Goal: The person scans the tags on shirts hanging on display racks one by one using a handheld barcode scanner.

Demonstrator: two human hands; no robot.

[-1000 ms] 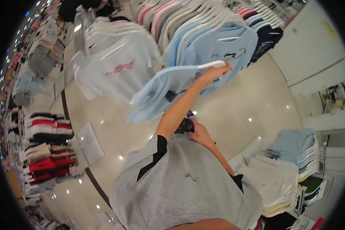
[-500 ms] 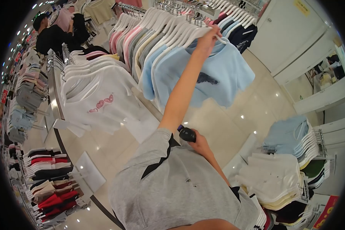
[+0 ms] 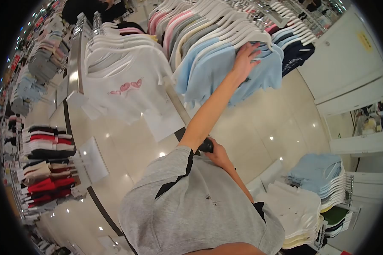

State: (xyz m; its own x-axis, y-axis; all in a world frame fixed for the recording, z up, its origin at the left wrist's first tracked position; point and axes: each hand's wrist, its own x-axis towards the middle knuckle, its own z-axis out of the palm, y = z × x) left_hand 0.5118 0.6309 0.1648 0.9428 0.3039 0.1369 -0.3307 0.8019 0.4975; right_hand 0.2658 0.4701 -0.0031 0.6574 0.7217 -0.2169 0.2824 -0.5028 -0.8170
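My left hand [image 3: 246, 63] reaches up to the rack, fingers apart, resting against the neckline of the front light blue shirt [image 3: 270, 70]. That shirt hangs from a white hanger among other light blue ones, and my hand and wrist cover much of its dark print. Lower down, close to my body, my right hand [image 3: 218, 154] is wrapped round a black handheld object [image 3: 207, 145], which my left forearm partly hides.
A white shirt with pink hearts [image 3: 125, 87] hangs left of the blue ones. Metal rails [image 3: 75, 68] run beside it. More racks stand at the far left and lower right [image 3: 315, 170]. A white door [image 3: 344, 55] is at the right. A person in black [image 3: 78, 9] is partly visible at the top left.
My left hand has let go at the hanger and spread its fingers on the shirt, which now hangs closer to the others. The view has shifted, and the person in black has mostly left it.
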